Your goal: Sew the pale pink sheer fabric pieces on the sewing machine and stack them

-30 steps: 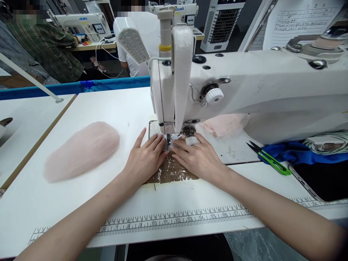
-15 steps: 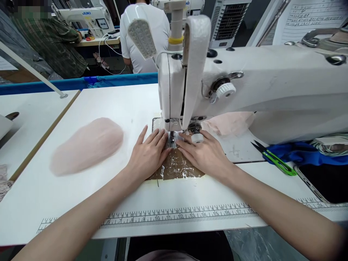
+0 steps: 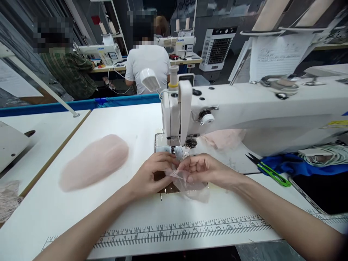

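Between my two hands is a small piece of sheer, pale fabric (image 3: 193, 188), gathered at the fingertips and hanging loose toward me. My left hand (image 3: 153, 172) pinches its left side, thumb under the curled fingers. My right hand (image 3: 206, 170) grips the fabric between thumb and fingers from the right. Both are just in front of the sewing machine's needle and presser foot (image 3: 173, 149). Beneath them lies a brown, tape-covered patch (image 3: 170, 189) on the table, partly hidden. The white sewing machine (image 3: 244, 105) stands behind and to the right.
Left on the white table (image 3: 130, 123) lies a pile of pale pink fabric pieces (image 3: 95, 163). More pink fabric (image 3: 223, 138) sits under the machine arm. Green-handled thread snips (image 3: 272, 172), blue cloth (image 3: 288, 163) and a dark-screened device (image 3: 320, 192) are at right. Two people sit beyond.
My hands have come off the flat position by the needle, moved toward me and closed on the sheer fabric, now lifted in front of the presser foot. The view has tilted up.
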Demonstrator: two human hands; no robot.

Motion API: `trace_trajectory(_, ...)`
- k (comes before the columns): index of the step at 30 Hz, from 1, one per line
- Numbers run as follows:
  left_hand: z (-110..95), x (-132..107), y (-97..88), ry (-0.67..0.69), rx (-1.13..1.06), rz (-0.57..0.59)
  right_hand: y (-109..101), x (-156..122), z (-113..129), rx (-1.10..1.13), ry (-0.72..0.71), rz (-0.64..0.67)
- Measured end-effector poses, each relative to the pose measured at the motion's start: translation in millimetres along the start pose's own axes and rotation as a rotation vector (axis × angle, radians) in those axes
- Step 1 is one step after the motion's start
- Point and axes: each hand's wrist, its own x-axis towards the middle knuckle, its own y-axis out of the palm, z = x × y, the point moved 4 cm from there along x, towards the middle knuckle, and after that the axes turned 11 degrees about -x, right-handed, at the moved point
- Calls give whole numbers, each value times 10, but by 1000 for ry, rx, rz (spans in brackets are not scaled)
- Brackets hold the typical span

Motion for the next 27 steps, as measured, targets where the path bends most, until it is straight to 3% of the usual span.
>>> trace_trajectory(2, -9, -11, -66, -190, -210, -3, 12, -3, 4, 132, 39, 30)
trace_trajectory(4, -47, -30, -118, -347, -275, 19, 52, -6, 2, 151, 48, 78)
trace_trajectory(7, -183, -28, -201, -426, -175, 72, 138, -22, 22, 26, -9, 125)
trace_trajectory(9, -289, -27, -268, -450, -63, 94, 183, -32, 53, -89, -71, 88)
trace_trajectory(13, -534, -133, -353, -422, 221, 88, 246, -22, 76, -261, -64, -57)
trace_trajectory(16, -781, -356, -230, -310, 406, 58, 316, 6, 93, -251, -36, -70)
trace_trajectory(18, -952, -551, -13, -205, 416, 190, 363, 28, 125, -163, -45, -67)
trace_trajectory(20, -1080, -734, 166, -159, 231, 337, 418, 51, 164, -30, -57, -35)
trace_trajectory(22, -1110, -825, 142, -177, 125, 288, 482, 74, 203, 107, -70, 16)
trace_trajectory(24, -1012, -819, -41, -215, 122, 167, 540, 97, 242, 201, -88, 39)
trace_trajectory(25, -918, -788, -180, -248, 134, 62, 570, 109, 259, 223, -90, 46)
trace_trajectory(27, -697, -715, -508, -300, 144, -278, 632, 135, 293, 245, -80, 63)
